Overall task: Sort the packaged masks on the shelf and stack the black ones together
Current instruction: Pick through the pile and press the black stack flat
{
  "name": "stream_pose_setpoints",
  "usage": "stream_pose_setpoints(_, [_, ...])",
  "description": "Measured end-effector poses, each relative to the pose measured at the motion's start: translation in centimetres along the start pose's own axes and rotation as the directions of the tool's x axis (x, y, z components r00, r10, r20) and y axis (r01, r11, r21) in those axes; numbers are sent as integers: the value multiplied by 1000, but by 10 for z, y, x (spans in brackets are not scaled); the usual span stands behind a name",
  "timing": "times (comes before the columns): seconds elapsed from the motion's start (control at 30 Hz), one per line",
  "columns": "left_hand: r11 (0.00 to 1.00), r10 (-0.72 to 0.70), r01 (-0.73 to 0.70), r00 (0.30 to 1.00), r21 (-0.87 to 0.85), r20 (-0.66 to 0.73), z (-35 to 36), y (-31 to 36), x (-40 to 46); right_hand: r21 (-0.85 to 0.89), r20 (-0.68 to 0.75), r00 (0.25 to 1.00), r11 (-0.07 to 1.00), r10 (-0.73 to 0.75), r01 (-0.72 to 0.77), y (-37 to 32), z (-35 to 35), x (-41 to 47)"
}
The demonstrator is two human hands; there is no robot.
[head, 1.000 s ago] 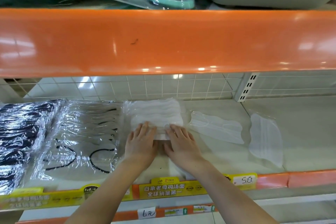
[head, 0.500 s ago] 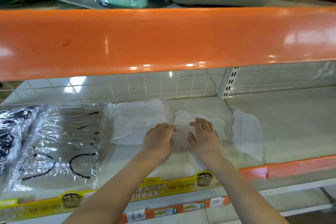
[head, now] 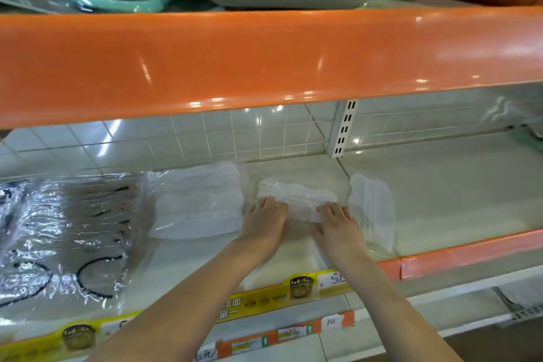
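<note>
Black masks in their clear packets (head: 17, 214) lie at the far left of the shelf (head: 440, 200), partly cut by the frame edge. Just to their right is a second crinkled packet (head: 88, 229) in which dark ear loops show; the mask colour inside I cannot tell. Next comes a wider pile of white masks (head: 199, 200), then the single white mask packet (head: 296, 198) that both hands are on, and last another white packet (head: 371, 209) standing with its long side front to back.

The left hand (head: 266, 222) rests on the left end of the middle white packet, fingers bent over its near edge. The right hand (head: 338, 225) holds the right end in the same way, its fingertips curled on the plastic. Whether the thumbs are under the packet is hidden. The packet's long axis runs left to right, so each hand has one end.

For the coming move the key relation, as I judge it, is this: the white pile is just beside the left hand, to its left, while the black masks are well apart, further left, past that pile and the crinkled packet. The left hand is the nearer one to both. A white packet would probably go a short way left onto the white pile. The black stack is not touched by any hand now.
</note>
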State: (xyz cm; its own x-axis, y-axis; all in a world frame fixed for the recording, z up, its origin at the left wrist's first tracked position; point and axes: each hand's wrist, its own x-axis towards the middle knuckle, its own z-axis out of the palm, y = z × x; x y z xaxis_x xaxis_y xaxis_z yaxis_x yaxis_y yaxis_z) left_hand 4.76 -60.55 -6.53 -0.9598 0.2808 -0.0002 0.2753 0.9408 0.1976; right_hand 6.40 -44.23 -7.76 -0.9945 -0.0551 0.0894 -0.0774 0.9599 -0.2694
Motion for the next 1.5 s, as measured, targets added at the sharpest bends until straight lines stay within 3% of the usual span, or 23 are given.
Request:
stream_pose_setpoints(0.2, [998, -4, 7, 999, 67, -50, -3, 3, 6, -83, -80, 997, 997, -7, 1, -8, -1, -2])
stream_pose_setpoints(0.5, [999, -16, 19, 995, 27, -94, -2, 11, 5, -5, -94, 993, 997, 74, -74, -11, -19, 5])
stream_pose_setpoints(0.6, [1000, -23, 19, 985, -23, -174, -7, 14, 9, 102, -270, 961, 994, 69, -43, -15, -28, 3])
stream_pose_setpoints(0.7, [996, -43, 18, 954, -85, -296, -13, 13, 8, 194, -505, 862, 979, 42, 66, -18, -34, -1])
stream_pose_setpoints(0.87, [990, 57, -123, 809, -73, -585, -30, 4, 7, 129, -650, 759, 979, -34, 155, -26, -47, -6])
stream_pose_setpoints(0.97, [988, 86, -151, 748, -43, -658, -43, -6, 2, 39, -645, 760, 990, -79, 136, -33, -46, -8])
stream_pose_setpoints(1.1, [992, 81, -125, 659, -2, -748, -51, -29, -14, 27, -495, 863, 990, -104, 135, -46, -32, -6])
stream_pose_setpoints(1.23, [999, 38, -28, 671, 25, -741, -47, -62, -34, 103, -370, 916, 974, -152, 204, -69, -21, -6])
stream_pose_setpoints(1.5, [994, 1, 78, 676, 73, -737, -44, -113, -67, 83, -471, 790, 871, -393, 483, -116, -6, 2])
